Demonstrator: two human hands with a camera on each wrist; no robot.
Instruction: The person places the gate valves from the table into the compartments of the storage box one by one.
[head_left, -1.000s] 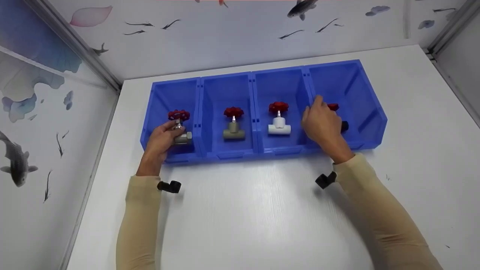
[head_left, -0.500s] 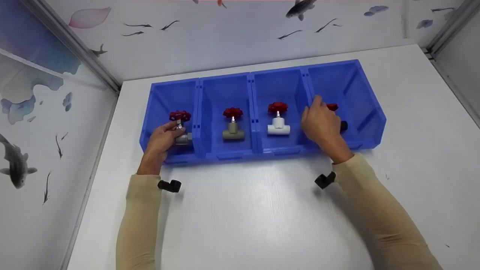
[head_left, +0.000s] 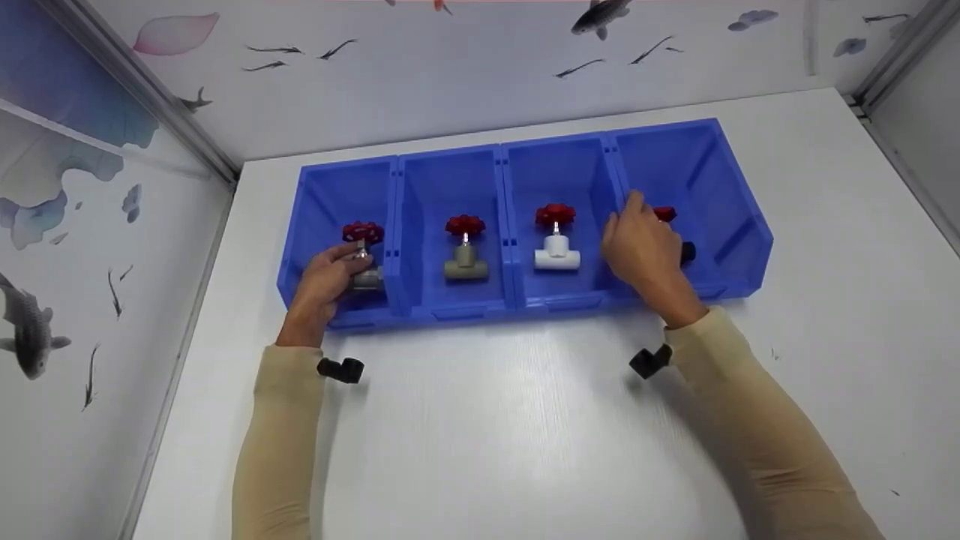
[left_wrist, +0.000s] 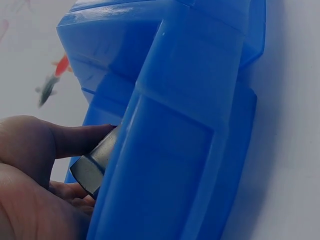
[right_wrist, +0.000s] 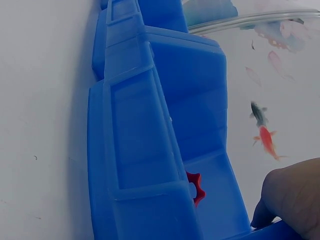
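Note:
In the leftmost blue bin (head_left: 337, 174), my left hand (head_left: 322, 281) grips a metal gate valve (head_left: 367, 278) with a red handwheel (head_left: 363, 232). Thumb and fingers lie around its neck and body. The left wrist view shows the valve's hexagonal end (left_wrist: 90, 172) beside the bin wall. My right hand (head_left: 645, 244) holds the top of the wall between the third and fourth bins, its thumb on the rim in the right wrist view; the far fingers are hidden. Behind that hand, a valve with a red handle (head_left: 664, 214) and black end (head_left: 688, 253) is partly covered.
An olive valve (head_left: 466, 262) stands in the second bin and a white valve (head_left: 556, 253) in the third, both with red handwheels. The bins stand side by side on a white table (head_left: 495, 420). Printed panels (head_left: 450, 82) rise behind and at the left.
The left hand has shifted the metal valve slightly right, and its right end is now partly hidden by the bin divider. The right hand stays in place.

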